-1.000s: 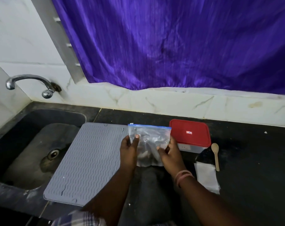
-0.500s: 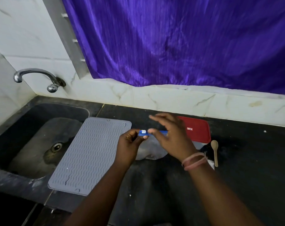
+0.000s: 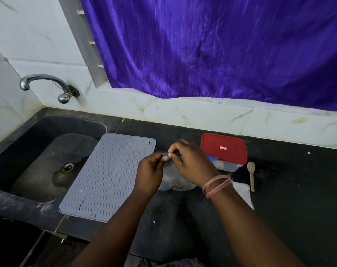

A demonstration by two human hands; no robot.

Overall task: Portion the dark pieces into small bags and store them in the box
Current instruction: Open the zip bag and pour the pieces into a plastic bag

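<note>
A clear zip bag [image 3: 173, 182] with a blue zip strip stands on the black counter [image 3: 288, 199], mostly hidden behind my hands. My left hand [image 3: 150, 174] pinches the left end of the blue strip. My right hand [image 3: 190, 162] pinches the strip right beside it, at the white slider. The bag's contents are hidden from view. The box [image 3: 224, 151], clear with a red lid on it, sits just behind and to the right of the bag. Small empty clear bags [image 3: 242, 193] lie flat to the right of my right wrist.
A grey ribbed mat [image 3: 106, 176] lies left of the bag, partly over the dark sink [image 3: 48, 160]. A tap [image 3: 46, 83] juts from the wall. A small wooden spoon [image 3: 251, 174] lies right of the box. A purple curtain [image 3: 221, 45] hangs behind.
I held the bag up by its sides; now it sits lower on the counter and both hands pinch its top. My right hand has slid left along the zip strip to meet the left.
</note>
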